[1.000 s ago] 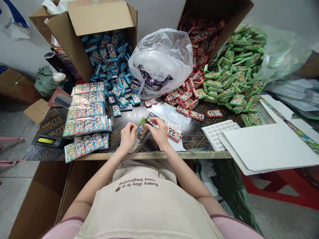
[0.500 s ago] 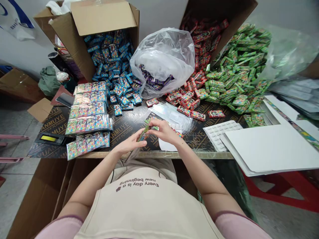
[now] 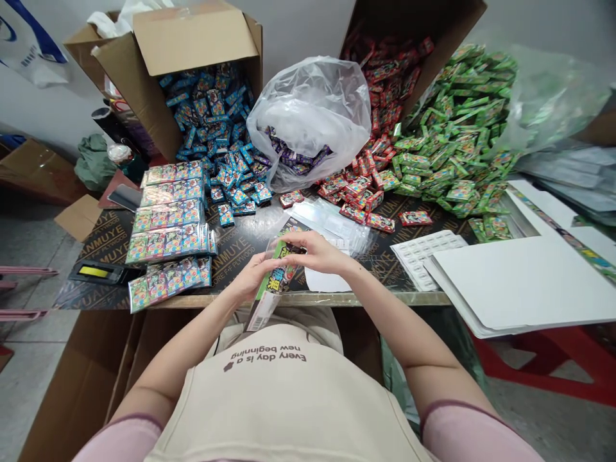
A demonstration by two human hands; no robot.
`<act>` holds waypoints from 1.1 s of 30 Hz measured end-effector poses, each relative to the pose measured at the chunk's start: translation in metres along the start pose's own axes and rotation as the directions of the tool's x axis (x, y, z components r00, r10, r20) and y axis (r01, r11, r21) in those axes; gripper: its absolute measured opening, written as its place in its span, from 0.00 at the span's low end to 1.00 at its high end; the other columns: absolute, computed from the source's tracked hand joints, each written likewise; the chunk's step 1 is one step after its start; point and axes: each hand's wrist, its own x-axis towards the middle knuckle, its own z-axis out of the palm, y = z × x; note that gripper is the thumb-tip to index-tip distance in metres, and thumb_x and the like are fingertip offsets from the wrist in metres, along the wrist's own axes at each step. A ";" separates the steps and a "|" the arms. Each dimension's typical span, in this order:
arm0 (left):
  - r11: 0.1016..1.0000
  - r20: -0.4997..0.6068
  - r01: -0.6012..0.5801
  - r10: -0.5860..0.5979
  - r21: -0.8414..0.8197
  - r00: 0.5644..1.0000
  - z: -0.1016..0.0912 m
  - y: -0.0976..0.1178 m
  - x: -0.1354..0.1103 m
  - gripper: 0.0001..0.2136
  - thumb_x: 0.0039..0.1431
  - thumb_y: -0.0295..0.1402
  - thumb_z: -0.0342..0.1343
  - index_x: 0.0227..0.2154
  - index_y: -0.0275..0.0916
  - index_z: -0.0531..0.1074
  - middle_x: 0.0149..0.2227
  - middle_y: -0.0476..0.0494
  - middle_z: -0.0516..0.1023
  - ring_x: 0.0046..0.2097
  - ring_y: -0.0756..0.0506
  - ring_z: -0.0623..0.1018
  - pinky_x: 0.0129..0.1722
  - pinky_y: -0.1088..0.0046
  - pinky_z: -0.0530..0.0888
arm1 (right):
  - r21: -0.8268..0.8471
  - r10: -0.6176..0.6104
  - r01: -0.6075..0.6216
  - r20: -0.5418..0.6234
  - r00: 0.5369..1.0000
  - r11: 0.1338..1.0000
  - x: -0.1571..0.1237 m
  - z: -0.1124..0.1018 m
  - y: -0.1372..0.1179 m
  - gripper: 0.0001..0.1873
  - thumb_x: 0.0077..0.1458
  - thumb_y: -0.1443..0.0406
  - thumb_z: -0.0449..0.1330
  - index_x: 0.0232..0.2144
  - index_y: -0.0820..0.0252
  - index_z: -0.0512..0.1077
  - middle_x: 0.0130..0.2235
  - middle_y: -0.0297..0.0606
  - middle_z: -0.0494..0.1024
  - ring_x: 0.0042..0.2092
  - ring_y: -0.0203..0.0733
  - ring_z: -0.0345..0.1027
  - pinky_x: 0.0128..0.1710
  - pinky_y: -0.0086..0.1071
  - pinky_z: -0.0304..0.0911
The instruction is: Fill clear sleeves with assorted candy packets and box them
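Close to my body, over the table's front edge, a green and black printed card in clear plastic (image 3: 269,290) is tilted with its printed face showing. My left hand (image 3: 253,274) is closed on its left edge. My right hand (image 3: 315,253) reaches across its top, fingers bent against the upper part; the fingertips are partly hidden. Behind my hands lie flat clear plastic sleeves (image 3: 332,224) and a white sheet (image 3: 327,280). A stack of wrapped multi-coloured packs (image 3: 166,212) stands to the left.
Blue boxes (image 3: 212,122) spill from a carton (image 3: 192,42) at the back left. Purple packs (image 3: 301,160) lie in a clear bag (image 3: 312,83). Red packs (image 3: 385,90) and green packs (image 3: 457,141) are heaped at the right. White boards (image 3: 524,282) overhang the front right edge.
The card has turned from nearly edge-on to show its printed face and barcode. My right hand has shifted slightly right and stretched over its top.
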 end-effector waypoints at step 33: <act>0.937 -0.116 -0.164 0.209 0.309 0.971 -0.028 0.000 0.025 0.21 0.39 0.40 0.70 0.34 0.33 0.74 0.32 0.43 0.80 0.29 0.47 0.77 0.26 0.75 0.73 | 0.482 0.411 -0.247 -0.269 0.871 0.840 -0.017 0.031 0.059 0.18 0.41 0.55 0.69 0.29 0.61 0.73 0.29 0.34 0.78 0.28 0.39 0.70 0.30 0.32 0.67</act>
